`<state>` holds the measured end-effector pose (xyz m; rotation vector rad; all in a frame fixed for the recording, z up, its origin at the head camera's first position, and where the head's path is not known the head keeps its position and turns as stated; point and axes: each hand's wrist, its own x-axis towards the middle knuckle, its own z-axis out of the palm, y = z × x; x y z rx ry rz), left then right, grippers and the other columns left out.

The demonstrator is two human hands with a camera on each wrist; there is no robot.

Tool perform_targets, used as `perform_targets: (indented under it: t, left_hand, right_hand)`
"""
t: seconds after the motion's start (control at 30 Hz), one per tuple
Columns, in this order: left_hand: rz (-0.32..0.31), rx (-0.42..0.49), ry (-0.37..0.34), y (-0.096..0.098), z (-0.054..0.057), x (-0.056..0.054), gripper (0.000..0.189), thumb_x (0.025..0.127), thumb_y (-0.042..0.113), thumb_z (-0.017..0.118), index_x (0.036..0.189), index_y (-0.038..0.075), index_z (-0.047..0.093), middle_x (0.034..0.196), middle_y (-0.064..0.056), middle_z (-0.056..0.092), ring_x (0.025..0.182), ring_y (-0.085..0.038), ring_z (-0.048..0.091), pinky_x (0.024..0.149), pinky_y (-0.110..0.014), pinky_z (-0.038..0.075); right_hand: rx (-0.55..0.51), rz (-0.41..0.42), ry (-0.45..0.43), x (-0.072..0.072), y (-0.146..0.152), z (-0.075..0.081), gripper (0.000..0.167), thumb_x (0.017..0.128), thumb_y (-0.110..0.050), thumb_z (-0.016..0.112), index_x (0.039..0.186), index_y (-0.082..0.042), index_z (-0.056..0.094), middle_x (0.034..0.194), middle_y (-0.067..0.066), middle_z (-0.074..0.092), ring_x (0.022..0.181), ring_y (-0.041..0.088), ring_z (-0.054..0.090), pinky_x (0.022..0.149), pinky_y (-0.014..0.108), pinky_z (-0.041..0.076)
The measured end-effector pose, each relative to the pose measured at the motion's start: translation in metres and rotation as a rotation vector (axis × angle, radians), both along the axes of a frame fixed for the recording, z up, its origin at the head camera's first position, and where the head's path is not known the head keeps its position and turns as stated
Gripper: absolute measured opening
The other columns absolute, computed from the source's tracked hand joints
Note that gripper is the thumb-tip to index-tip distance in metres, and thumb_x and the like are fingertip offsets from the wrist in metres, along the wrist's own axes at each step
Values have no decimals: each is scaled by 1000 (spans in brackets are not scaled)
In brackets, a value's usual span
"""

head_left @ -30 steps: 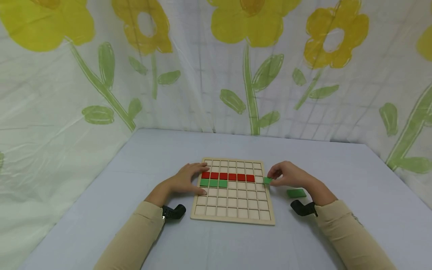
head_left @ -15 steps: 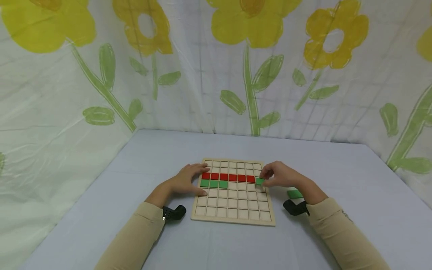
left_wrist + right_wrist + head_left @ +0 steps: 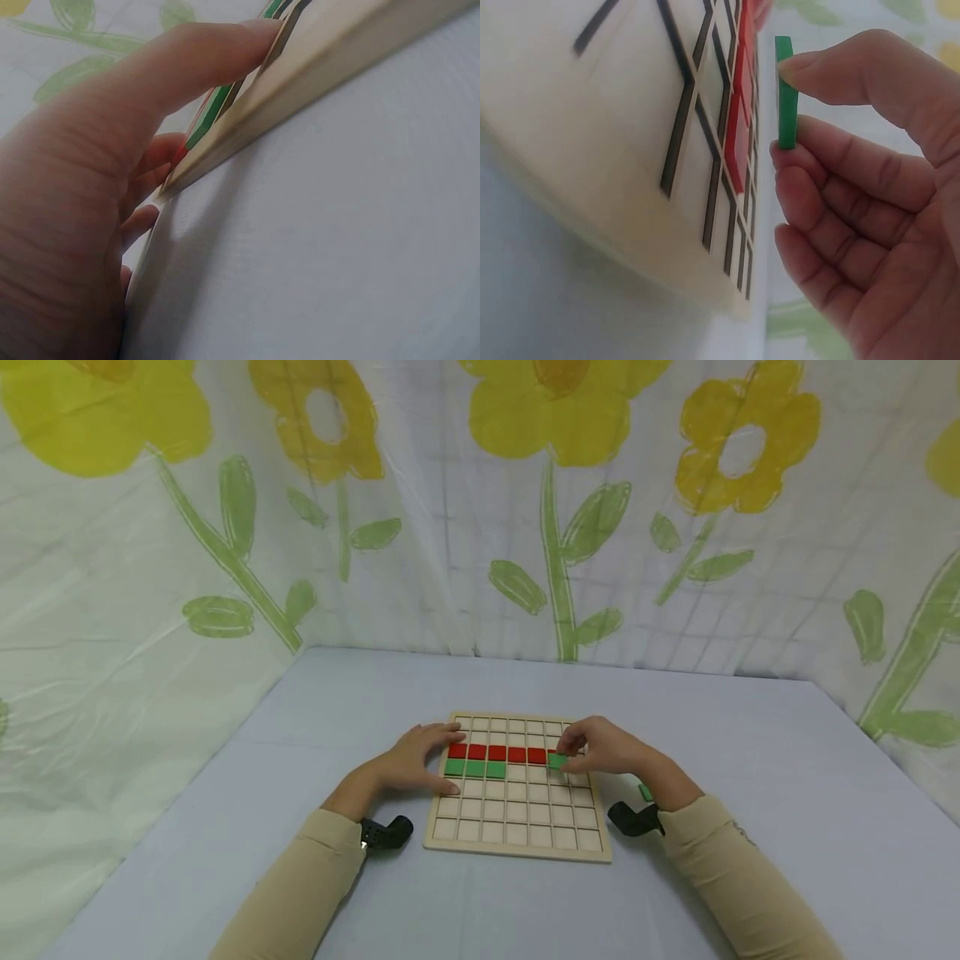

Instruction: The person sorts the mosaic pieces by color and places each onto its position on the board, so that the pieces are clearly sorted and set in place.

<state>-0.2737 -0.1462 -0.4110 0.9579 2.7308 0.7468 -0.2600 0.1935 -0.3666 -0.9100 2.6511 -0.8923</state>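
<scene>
A square wooden board with a grid of shallow cells lies flat on the table. Across it runs a row of red tiles, with three green tiles in the row nearer me, at its left end. My left hand rests on the board's left edge, fingers and thumb spread; the left wrist view shows its thumb on the frame. Between thumb and fingertips my right hand pinches a green tile by its edges, above the board's right part, overlapping the last red tile in the head view.
Behind my right wrist another green piece lies on the table, mostly hidden. A white table cover surrounds the board. At the back hangs a curtain printed with yellow flowers.
My right hand has moved left with the green tile, from beside the board's right edge to over its right columns. Its wrist now covers most of the green piece on the table. My left hand stays put.
</scene>
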Motion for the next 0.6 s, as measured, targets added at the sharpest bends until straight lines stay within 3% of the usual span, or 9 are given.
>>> perform_targets:
  t: [0.6]
  left_hand:
    - [9, -9, -4, 1, 1, 1, 86, 72, 49, 73, 144, 19, 36, 154, -4, 26, 143, -27, 18, 119, -47, 5]
  right_hand:
    - [3, 43, -8, -4, -26, 4, 13, 80, -11, 70, 92, -6, 68, 91, 5, 66, 82, 12, 60, 74, 26, 52]
